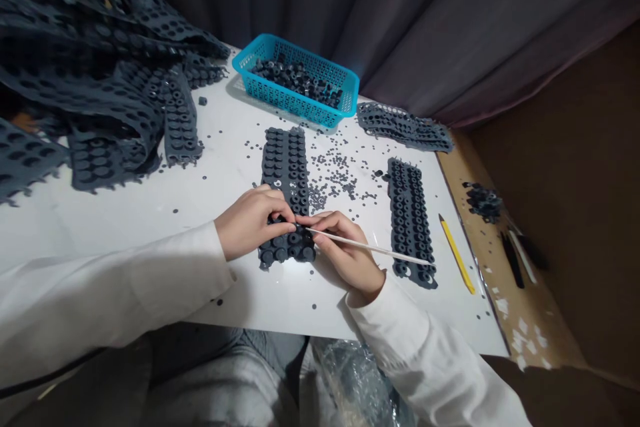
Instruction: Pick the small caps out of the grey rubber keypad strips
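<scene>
A dark grey moulded rubber sheet (285, 160) with rows of round studs lies in front of me on the white table. My left hand (257, 219) is closed on the near part of this sheet, thumb and fingers pinching its edge, which looks folded up. My right hand (345, 250) grips a thin white stick (373, 248) between thumb and fingers. The stick's tip meets the sheet beside my left fingertips, and its other end points right. Small dark round bits (337, 170) are scattered just beyond my right hand.
A blue plastic basket (295, 103) of small black parts stands at the back. Heaped rubber sheets (115, 80) cover the left side. Another studded strip (410, 220), a perforated strip (405, 127) and a yellow pencil-like tool (456, 253) lie right. Cardboard (530, 293) borders the table.
</scene>
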A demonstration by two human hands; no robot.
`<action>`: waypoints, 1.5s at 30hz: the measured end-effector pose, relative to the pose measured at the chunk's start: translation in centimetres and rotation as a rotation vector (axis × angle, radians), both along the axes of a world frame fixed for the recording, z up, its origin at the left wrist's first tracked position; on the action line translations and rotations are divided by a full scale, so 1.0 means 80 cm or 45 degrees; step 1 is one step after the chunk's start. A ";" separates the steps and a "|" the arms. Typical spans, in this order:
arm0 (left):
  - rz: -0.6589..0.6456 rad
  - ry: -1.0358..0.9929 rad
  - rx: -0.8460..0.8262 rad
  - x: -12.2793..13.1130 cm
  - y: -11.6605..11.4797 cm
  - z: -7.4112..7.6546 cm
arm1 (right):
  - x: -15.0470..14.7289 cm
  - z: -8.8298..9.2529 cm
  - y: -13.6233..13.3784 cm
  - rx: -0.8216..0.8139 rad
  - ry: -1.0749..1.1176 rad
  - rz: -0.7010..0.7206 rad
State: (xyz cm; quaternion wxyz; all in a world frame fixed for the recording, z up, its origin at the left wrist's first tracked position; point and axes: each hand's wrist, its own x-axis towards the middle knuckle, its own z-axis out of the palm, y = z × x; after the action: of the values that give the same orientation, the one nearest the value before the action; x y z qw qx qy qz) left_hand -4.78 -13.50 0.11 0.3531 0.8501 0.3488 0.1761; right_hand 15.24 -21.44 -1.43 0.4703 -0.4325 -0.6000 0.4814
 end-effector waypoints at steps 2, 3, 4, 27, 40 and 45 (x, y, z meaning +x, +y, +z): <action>0.006 -0.001 -0.031 0.000 0.001 0.001 | 0.001 -0.002 0.000 0.021 -0.028 -0.008; 0.008 -0.001 -0.044 0.000 0.001 0.002 | 0.001 -0.003 0.000 0.033 -0.037 -0.012; 0.008 -0.001 -0.054 0.001 0.001 0.003 | 0.001 -0.003 0.000 0.046 -0.044 -0.014; -0.009 -0.011 -0.084 0.000 0.003 -0.003 | 0.006 -0.001 0.002 0.462 -0.389 0.041; -0.006 0.010 -0.080 0.001 0.003 0.000 | 0.004 -0.004 0.002 0.576 -0.584 0.021; -0.012 0.009 -0.081 0.001 0.003 0.000 | 0.003 -0.003 -0.001 0.491 -0.560 -0.026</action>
State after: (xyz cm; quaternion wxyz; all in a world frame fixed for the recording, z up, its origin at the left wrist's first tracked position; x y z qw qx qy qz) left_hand -4.68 -13.25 0.09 0.3795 0.8406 0.3517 0.1602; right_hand 15.51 -21.52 -1.71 0.4071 -0.4351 -0.7637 0.2484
